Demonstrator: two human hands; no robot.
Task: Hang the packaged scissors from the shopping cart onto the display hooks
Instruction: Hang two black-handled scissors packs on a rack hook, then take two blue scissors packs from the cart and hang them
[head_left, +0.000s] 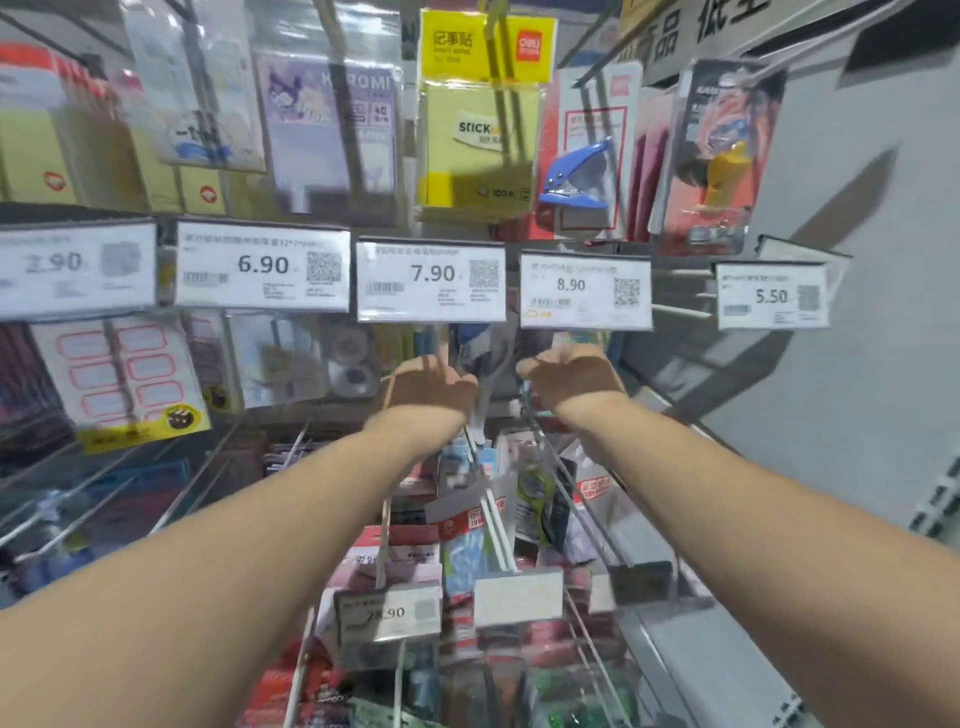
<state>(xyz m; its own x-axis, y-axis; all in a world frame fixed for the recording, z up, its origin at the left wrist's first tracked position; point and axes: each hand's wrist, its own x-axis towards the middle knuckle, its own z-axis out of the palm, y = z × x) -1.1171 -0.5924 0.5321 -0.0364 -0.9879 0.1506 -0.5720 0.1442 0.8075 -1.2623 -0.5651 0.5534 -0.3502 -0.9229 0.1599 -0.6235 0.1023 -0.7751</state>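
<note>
Both bare arms stretched far under white price tags reading 7.90 (432, 280) and 8.90 (586, 291). Left hand (428, 387) and right hand (574, 376) seen from the back, fingers hidden; grip impossible to tell. Blue-handled packaged scissors (480, 345) between the hands, just below the tags. Above, yellow Deli sticky-note pack (480, 140) marked "stick", purple "KUROMI" notepad (332, 130). Further tags: 6.90, 5.50.
</note>
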